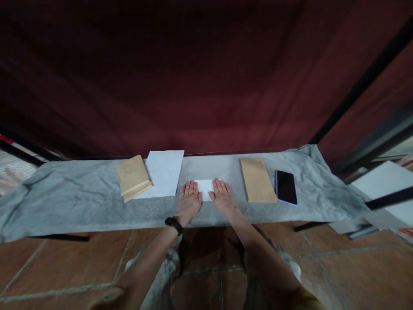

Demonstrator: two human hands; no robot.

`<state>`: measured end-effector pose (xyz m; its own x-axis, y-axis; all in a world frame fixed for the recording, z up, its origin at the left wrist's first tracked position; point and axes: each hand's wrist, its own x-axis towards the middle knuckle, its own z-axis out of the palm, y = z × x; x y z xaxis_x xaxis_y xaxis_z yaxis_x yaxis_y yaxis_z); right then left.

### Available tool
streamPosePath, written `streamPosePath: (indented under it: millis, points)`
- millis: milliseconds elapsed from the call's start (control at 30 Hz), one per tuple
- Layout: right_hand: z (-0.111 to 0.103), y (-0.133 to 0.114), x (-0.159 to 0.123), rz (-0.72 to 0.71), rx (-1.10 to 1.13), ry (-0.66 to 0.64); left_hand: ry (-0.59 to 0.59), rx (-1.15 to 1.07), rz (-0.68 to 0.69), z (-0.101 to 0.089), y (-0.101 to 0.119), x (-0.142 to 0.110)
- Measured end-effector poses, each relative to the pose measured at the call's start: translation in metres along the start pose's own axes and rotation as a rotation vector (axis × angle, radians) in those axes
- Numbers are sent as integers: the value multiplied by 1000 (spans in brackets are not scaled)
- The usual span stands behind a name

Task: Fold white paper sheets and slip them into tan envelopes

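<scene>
Your left hand and right hand lie flat, open, along white paper's edges
Grey cloth (wrinkled at both ends) leaves you room before the brown rectangle.

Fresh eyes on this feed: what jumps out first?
Probably the left hand and right hand, flat at either end of the small white paper on the grey cloth. Next, the black-screened phone toward the cloth's right side. Behind everything, a large dark red backdrop.
</scene>
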<state>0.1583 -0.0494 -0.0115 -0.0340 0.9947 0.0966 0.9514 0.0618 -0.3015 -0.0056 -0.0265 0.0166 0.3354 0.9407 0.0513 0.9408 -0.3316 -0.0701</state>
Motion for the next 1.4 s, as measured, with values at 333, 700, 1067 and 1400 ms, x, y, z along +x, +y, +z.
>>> streamPosePath:
  millis: [333, 700, 1067, 1400]
  points:
    - [7, 2, -2, -48, -101, 78, 9, -123, 54, 5, 16, 18]
    - [6, 12, -7, -63, -200, 129, 90, -207, 162, 17, 4, 14]
    - [-7, 35, -5, -5, -183, 201, 136, -196, 134, 20, -4, 9]
    - [5, -4, 4, -218, -81, 36, 63, -199, 353, 16, 8, 9]
